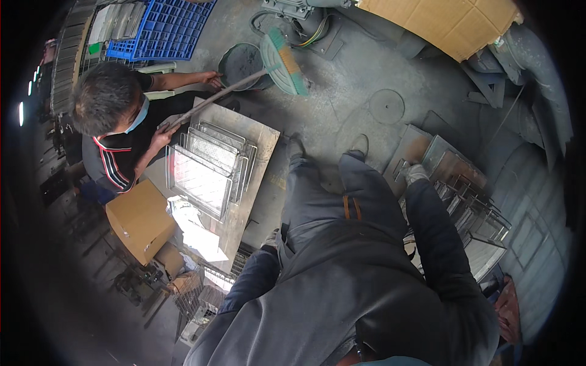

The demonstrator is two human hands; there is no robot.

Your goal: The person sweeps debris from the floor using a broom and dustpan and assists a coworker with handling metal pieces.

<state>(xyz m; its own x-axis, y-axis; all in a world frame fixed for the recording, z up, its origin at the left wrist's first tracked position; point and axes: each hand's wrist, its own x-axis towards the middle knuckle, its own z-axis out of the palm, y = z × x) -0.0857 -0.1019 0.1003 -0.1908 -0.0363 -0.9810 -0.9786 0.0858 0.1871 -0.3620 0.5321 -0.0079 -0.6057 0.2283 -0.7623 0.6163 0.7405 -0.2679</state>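
Head view, looking down past my own grey jacket and trousers. My right hand (417, 173), in a light glove, rests on the near end of a row of metal wire trays (470, 207) standing on edge at my right side. Trays look like thin steel frames with mesh or rod panels, shiny grey, packed close together and leaning slightly. Fingers seem curled over a tray edge, but I can't tell whether the grip is really closed on it. A flat metal sheet (408, 149) lies just beyond the hand on the concrete floor (342, 104).

My left hand (269, 240) is mostly hidden beside my left leg; only a bit of light glove shows, grip state not readable.

Across from me a co-worker (116, 116) in a dark shirt holds a broom (284, 61) by its long handle, head next to a round dark bucket (241, 61). Between us a low worktop (259, 140) carries another stack of mesh trays (210, 165). Cardboard box (140, 219) at its left, blue plastic crate (165, 27) behind the co-worker.
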